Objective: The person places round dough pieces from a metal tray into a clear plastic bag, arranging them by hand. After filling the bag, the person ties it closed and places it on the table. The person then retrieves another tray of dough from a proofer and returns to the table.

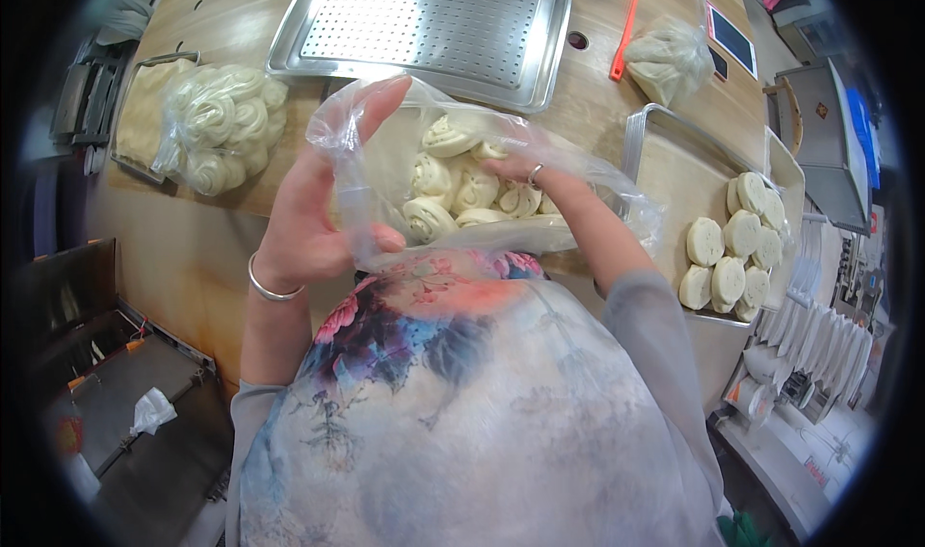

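A clear plastic bag [343,186] lies sideways before me at the table's front edge, with several twisted dough rolls [473,186] inside. My left hand [307,193] holds its mouth wide, thumb low and fingers high, the film draped around them. Through that opening shows a pale rear wall of the bag. My right hand [514,168] is among the rolls at the bag's right side, touching one near the top. Its fingertips are partly hidden by dough and film, so a grip cannot be made out.
Beyond the bag lies a perforated steel tray [426,77]. Left stands another bag of rolls [231,121] by a lined tray [137,124]. Right, a tray [650,186] carries several round dough pieces [741,233]. Behind it are a tied bag [668,59], an orange fly swatter [627,41] and a tablet [731,38].
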Tool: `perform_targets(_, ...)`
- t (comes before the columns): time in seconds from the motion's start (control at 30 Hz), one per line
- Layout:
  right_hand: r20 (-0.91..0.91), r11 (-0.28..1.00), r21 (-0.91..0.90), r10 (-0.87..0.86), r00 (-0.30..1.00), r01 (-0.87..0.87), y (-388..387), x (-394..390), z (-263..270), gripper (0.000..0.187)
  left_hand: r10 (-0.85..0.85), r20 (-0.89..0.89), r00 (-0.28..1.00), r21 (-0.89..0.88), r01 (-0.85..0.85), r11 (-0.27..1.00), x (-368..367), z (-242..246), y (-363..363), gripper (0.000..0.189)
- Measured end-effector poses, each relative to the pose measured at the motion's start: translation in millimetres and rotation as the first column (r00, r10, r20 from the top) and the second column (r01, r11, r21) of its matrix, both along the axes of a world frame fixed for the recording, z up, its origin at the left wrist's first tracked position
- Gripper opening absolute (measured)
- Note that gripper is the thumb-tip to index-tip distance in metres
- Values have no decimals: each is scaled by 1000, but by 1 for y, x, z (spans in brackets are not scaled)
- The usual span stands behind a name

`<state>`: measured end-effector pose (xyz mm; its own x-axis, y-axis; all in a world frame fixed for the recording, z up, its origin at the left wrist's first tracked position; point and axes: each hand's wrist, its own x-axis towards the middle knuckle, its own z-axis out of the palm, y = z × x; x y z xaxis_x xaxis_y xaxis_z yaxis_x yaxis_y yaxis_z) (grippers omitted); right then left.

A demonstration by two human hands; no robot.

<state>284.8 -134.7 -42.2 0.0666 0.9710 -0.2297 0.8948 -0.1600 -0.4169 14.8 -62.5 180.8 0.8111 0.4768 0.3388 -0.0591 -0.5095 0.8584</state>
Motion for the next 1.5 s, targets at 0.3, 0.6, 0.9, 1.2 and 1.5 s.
perform_targets(0.3, 62, 997, -26, -66, 996, 67, -5, 3, 4, 62, -19, -79, 997, -27, 17, 999, 4, -3, 4, 94)
perform_targets(0.6, -164, 941, 335, 100, 981, -40, 8, -28, 5, 36, -13, -100, 995, -13, 11, 1000, 7, -4, 4, 94)
perform_targets(0.9, -160, 971, 194, 173, 972, -140, 26, -62, -15, 45, 3, -99, 995, -2, -3, 1000, -1, -5, 1, 93)
perform_targets(1.2, -27, 917, 215, 350, 936, -336, 14, -63, -40, 28, 74, -78, 994, -138, -85, 987, -9, -7, -8, 88)
perform_targets(1.5, -394, 1000, 4, 28, 919, -29, 21, -65, -1, 49, 73, -61, 995, -58, -76, 995, -6, -7, -7, 86)
